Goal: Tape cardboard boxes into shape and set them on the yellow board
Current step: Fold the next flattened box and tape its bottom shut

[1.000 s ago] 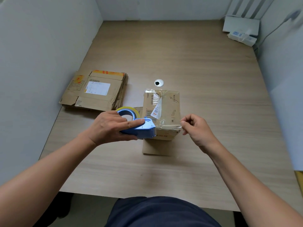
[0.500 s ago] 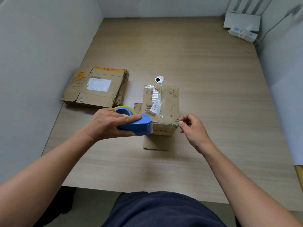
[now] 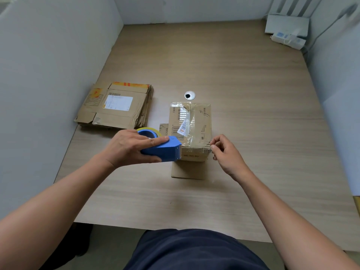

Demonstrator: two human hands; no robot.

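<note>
Two bare hands work above a wide wooden table (image 3: 243,75) that spreads out well beyond them on every side. Beyond the left hand (image 3: 128,147), near the left wall, lies a stack of flattened cardboard (image 3: 116,106), its top sheet bearing a white label. Between the hands and just ahead of them stands the cardboard box (image 3: 196,117), upright on the table, its top flaps closed under glossy tape, with one loose flap lying flat on the table below its near side.

The left hand curls around a blue tape dispenser (image 3: 165,151), forefinger laid along its top, with the cutter end against the box's near left edge. The right hand (image 3: 226,152) sits at the box's near right corner, thumb and forefinger pinching what appears to be the end of the clear tape (image 3: 196,145) drawn across the near edge; the strip is hard to make out.

Far to the right of the right hand, a thin yellow edge (image 3: 357,203) shows at the frame's border. Just past the box is a small round grommet (image 3: 190,95).
</note>
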